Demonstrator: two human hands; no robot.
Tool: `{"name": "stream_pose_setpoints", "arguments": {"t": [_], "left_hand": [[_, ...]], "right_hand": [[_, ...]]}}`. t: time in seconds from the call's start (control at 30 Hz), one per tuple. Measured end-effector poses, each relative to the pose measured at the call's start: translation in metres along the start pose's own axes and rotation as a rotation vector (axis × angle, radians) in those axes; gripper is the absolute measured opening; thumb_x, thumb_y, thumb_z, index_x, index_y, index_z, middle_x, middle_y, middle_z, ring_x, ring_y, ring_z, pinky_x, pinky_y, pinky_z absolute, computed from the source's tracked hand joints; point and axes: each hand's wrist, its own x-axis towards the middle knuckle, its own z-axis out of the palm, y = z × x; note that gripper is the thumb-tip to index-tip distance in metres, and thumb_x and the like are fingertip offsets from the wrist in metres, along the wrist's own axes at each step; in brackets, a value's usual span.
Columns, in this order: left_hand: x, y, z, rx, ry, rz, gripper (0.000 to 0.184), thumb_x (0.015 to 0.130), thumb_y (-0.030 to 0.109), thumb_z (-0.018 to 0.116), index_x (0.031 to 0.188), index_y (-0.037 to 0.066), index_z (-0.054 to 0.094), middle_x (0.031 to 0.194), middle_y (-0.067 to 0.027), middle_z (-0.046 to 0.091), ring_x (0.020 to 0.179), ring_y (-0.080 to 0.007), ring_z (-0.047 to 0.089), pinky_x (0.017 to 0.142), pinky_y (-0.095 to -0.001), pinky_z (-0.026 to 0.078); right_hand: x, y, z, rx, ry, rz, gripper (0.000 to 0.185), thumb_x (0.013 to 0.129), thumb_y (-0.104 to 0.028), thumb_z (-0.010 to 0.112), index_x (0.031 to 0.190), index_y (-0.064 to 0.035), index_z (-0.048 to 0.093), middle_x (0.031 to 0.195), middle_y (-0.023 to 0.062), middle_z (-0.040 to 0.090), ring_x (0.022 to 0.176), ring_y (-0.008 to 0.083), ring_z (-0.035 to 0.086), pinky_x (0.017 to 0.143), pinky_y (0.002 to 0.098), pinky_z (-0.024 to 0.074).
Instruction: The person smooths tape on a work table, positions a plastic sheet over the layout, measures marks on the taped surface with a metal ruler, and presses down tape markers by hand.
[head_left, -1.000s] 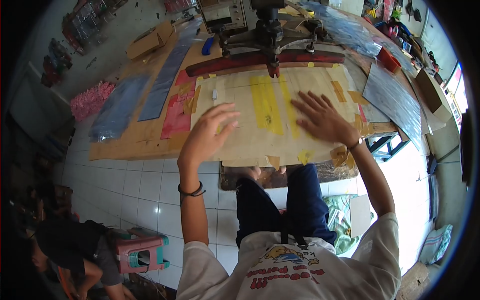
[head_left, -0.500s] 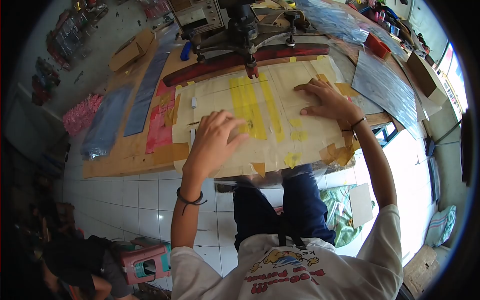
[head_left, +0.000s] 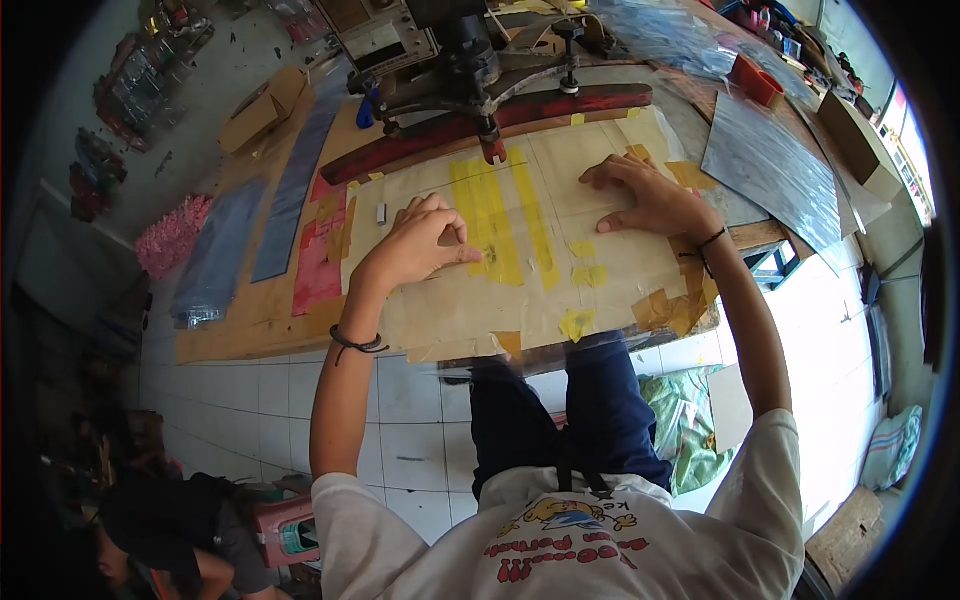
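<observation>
My left hand (head_left: 415, 242) is over the left part of a cream work sheet (head_left: 420, 320) patched with yellow and brown tape. Its fingers are bent, the thumb points right, and a gap shows between thumb and index finger; I see nothing held. On the sheet's right side rests my right hand (head_left: 650, 202), fingers spread and slightly curved, thumb apart. Clear plastic film (head_left: 530, 358) seems to lie over the sheet and hangs past the front edge. Beyond both hands stands a press machine's metal arm (head_left: 480, 95) with a long dark-red bar (head_left: 400, 152).
Bluish plastic sheets (head_left: 220, 250) lie on the table's left, beside a red strip (head_left: 318, 265). A clear-looking sheet (head_left: 770, 170) and a red tape roll (head_left: 757, 80) are at right. A cardboard box (head_left: 263, 112) sits far left. Another person (head_left: 180, 525) is low at left.
My left hand has shifted slightly left and its fingers have curled in towards the thumb. My right hand stays nearly in place. The view has tilted a little.
</observation>
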Motion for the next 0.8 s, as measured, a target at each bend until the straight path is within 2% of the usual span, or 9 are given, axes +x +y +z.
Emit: {"name": "stream_pose_setpoints", "arguments": {"t": [0.13, 0.23, 0.33, 0.43, 0.53, 0.63, 0.73, 0.77, 0.8], "left_hand": [[-0.003, 0.022, -0.008, -0.18, -0.094, -0.187, 0.04, 0.087, 0.037, 0.075, 0.108, 0.006, 0.06, 0.108, -0.0116, 0.055, 0.104, -0.0265, 0.054, 0.093, -0.035, 0.044], [-0.003, 0.022, -0.007, -0.23, -0.114, -0.195, 0.033, 0.09, 0.031, 0.073, 0.108, 0.006, 0.06, 0.105, -0.0121, 0.056, 0.1, -0.0271, 0.057, 0.09, -0.0356, 0.046], [-0.004, 0.009, 0.011, -0.088, 0.091, 0.099, 0.032, 0.091, 0.025, 0.072, 0.112, 0.005, 0.059, 0.094, -0.0087, 0.056, 0.094, -0.0255, 0.059, 0.087, -0.0368, 0.048], [-0.005, 0.009, 0.015, 0.068, 0.253, 0.261, 0.029, 0.092, 0.023, 0.07, 0.113, 0.005, 0.059, 0.092, -0.009, 0.059, 0.09, -0.0269, 0.061, 0.087, -0.0384, 0.049], [-0.012, 0.019, 0.008, -0.153, 0.242, 0.105, 0.037, 0.09, 0.02, 0.072, 0.122, 0.007, 0.059, 0.092, -0.009, 0.062, 0.086, -0.0266, 0.062, 0.084, -0.0384, 0.05], [-0.023, 0.037, -0.018, -0.204, 0.128, -0.044, 0.042, 0.085, 0.016, 0.077, 0.122, 0.005, 0.062, 0.087, -0.0062, 0.064, 0.079, -0.018, 0.062, 0.076, -0.0323, 0.051], [-0.026, 0.032, -0.043, -0.231, 0.139, -0.067, 0.042, 0.08, 0.012, 0.081, 0.119, 0.005, 0.067, 0.078, -0.0013, 0.063, 0.073, -0.0082, 0.06, 0.069, -0.0255, 0.05], [-0.031, 0.037, -0.052, -0.285, 0.243, -0.056, 0.029, 0.079, 0.01, 0.082, 0.104, 0.002, 0.07, 0.075, 0.0015, 0.064, 0.072, -0.0035, 0.059, 0.067, -0.0219, 0.048], [-0.031, 0.034, -0.058, -0.346, 0.301, -0.01, 0.025, 0.081, 0.01, 0.08, 0.103, 0.002, 0.07, 0.076, 0.0008, 0.064, 0.073, -0.0049, 0.061, 0.067, -0.0227, 0.049]], "right_hand": [[0.005, 0.002, -0.002, -0.054, -0.118, 0.03, 0.054, 0.077, -0.038, 0.083, 0.119, -0.0099, 0.063, 0.115, 0.0046, 0.06, 0.115, 0.0228, 0.053, 0.103, 0.0383, 0.0378], [0.01, 0.001, -0.006, -0.104, -0.191, 0.049, 0.053, 0.08, -0.04, 0.081, 0.119, -0.0089, 0.064, 0.114, 0.0064, 0.061, 0.122, 0.0221, 0.051, 0.101, 0.0366, 0.0416], [0.018, 0.001, -0.004, -0.092, -0.129, -0.088, 0.049, 0.081, -0.037, 0.081, 0.117, -0.0086, 0.064, 0.113, 0.0071, 0.064, 0.113, 0.0219, 0.058, 0.097, 0.0379, 0.0454], [0.026, -0.022, -0.007, 0.098, -0.23, 0.042, 0.036, 0.086, -0.029, 0.078, 0.112, -0.0076, 0.065, 0.108, 0.0069, 0.068, 0.099, 0.022, 0.065, 0.088, 0.037, 0.0506], [0.02, -0.029, -0.006, 0.134, -0.026, -0.049, 0.022, 0.09, -0.02, 0.074, 0.103, -0.0045, 0.065, 0.099, 0.0034, 0.072, 0.083, 0.0175, 0.067, 0.082, 0.033, 0.0539], [0.01, -0.034, -0.016, 0.23, 0.123, 0.002, 0.015, 0.092, -0.014, 0.071, 0.101, -0.0033, 0.065, 0.095, 0.0029, 0.071, 0.089, 0.0128, 0.068, 0.083, 0.0293, 0.0542], [0.0, -0.04, -0.029, 0.302, 0.278, 0.06, 0.015, 0.094, -0.013, 0.069, 0.103, -0.0014, 0.064, 0.096, 0.0023, 0.07, 0.088, 0.0092, 0.066, 0.081, 0.0271, 0.0539], [-0.004, -0.042, -0.035, 0.363, 0.32, 0.098, 0.016, 0.095, -0.013, 0.069, 0.104, -0.0011, 0.064, 0.097, 0.0027, 0.07, 0.087, 0.0086, 0.066, 0.08, 0.0264, 0.0538], [-0.007, -0.043, -0.041, 0.425, 0.361, 0.139, 0.016, 0.095, -0.013, 0.068, 0.106, -0.0007, 0.064, 0.097, 0.003, 0.07, 0.086, 0.0081, 0.065, 0.078, 0.0257, 0.0537]]}}
